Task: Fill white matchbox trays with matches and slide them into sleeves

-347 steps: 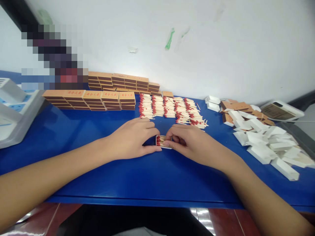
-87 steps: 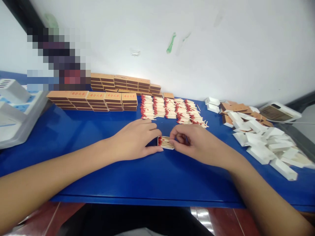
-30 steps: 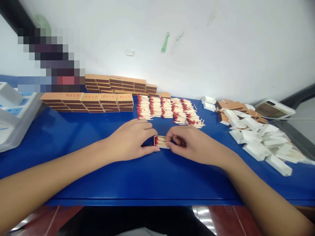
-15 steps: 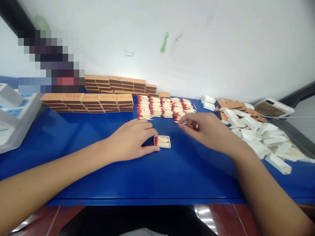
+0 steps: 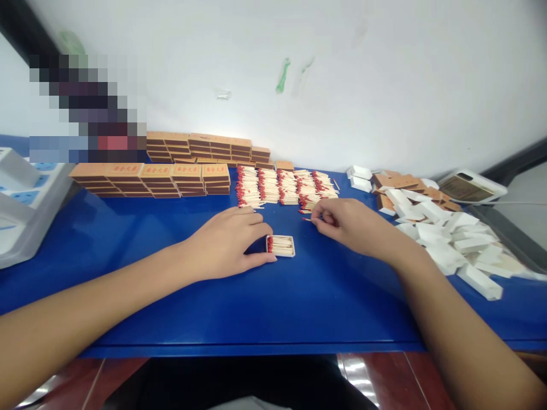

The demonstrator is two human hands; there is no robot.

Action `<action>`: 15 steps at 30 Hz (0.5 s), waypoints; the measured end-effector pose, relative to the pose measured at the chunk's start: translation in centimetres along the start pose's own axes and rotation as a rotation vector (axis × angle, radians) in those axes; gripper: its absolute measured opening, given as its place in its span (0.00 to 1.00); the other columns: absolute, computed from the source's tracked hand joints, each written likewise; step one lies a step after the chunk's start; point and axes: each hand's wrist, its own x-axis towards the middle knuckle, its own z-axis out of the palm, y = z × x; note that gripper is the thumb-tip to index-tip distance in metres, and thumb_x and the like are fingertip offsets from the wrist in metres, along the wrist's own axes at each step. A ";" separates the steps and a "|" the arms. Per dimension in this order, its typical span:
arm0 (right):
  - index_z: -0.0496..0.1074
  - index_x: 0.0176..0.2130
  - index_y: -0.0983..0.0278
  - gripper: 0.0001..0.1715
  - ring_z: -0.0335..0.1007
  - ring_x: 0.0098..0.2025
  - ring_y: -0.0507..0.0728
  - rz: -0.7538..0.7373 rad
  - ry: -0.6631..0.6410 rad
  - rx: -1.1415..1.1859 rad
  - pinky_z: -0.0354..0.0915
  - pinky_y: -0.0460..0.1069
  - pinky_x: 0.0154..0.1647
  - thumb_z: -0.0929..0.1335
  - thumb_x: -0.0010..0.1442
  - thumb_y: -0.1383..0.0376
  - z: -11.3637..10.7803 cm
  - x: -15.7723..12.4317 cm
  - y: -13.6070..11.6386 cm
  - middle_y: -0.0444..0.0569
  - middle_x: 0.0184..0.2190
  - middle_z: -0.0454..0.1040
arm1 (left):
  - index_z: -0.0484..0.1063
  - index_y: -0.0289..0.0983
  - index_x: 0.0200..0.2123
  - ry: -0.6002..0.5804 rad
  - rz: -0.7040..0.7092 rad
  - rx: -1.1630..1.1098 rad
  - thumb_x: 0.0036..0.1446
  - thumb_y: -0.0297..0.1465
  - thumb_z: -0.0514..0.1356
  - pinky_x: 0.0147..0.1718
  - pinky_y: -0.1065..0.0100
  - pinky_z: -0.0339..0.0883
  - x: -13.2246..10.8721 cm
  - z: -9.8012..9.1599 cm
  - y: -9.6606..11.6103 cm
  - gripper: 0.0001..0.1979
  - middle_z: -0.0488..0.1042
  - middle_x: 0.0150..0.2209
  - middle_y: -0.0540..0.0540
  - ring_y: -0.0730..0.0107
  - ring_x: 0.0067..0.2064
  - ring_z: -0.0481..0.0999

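Note:
A small white matchbox tray with red-headed matches in it lies on the blue table. My left hand steadies its left end between thumb and fingers. My right hand, its fingertips pinched together, holds a match whose red head points left. Just behind that hand, loose matches lie side by side in several heaps, heads to the left. The curled fingers hide most of the held match.
Closed orange matchboxes are stacked in rows at the back left. White trays and orange sleeves lie piled on the right, with a phone behind. A white power strip is at the left edge. A wall rises behind the table.
My right hand has drawn slightly toward me from the rightmost heap, and a match now shows between its fingertips. My left hand stays at the tray.

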 end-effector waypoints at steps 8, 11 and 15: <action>0.72 0.40 0.61 0.04 0.67 0.30 0.54 -0.148 -0.026 0.145 0.57 0.49 0.32 0.67 0.69 0.67 1.1 -1.1 -5.7 0.44 0.30 0.74 | 0.80 0.36 0.49 0.017 0.013 0.017 0.70 0.46 0.64 0.48 0.57 0.66 0.0 0.2 -0.1 0.19 0.78 0.39 0.45 0.59 0.42 0.75; 0.71 0.39 0.61 0.03 0.68 0.31 0.54 -0.156 -0.035 0.112 0.58 0.49 0.34 0.67 0.68 0.68 1.7 -1.2 -6.5 0.45 0.33 0.75 | 0.80 0.35 0.49 0.015 0.017 0.017 0.71 0.46 0.63 0.48 0.57 0.66 0.0 0.3 -0.1 0.19 0.78 0.39 0.45 0.58 0.43 0.76; 0.71 0.40 0.61 0.03 0.68 0.31 0.54 -0.140 -0.028 0.098 0.57 0.50 0.34 0.68 0.69 0.66 1.9 -1.0 -6.1 0.45 0.33 0.75 | 0.80 0.35 0.49 0.018 0.022 0.015 0.71 0.46 0.63 0.48 0.57 0.66 0.0 0.2 -0.2 0.19 0.77 0.39 0.45 0.59 0.42 0.76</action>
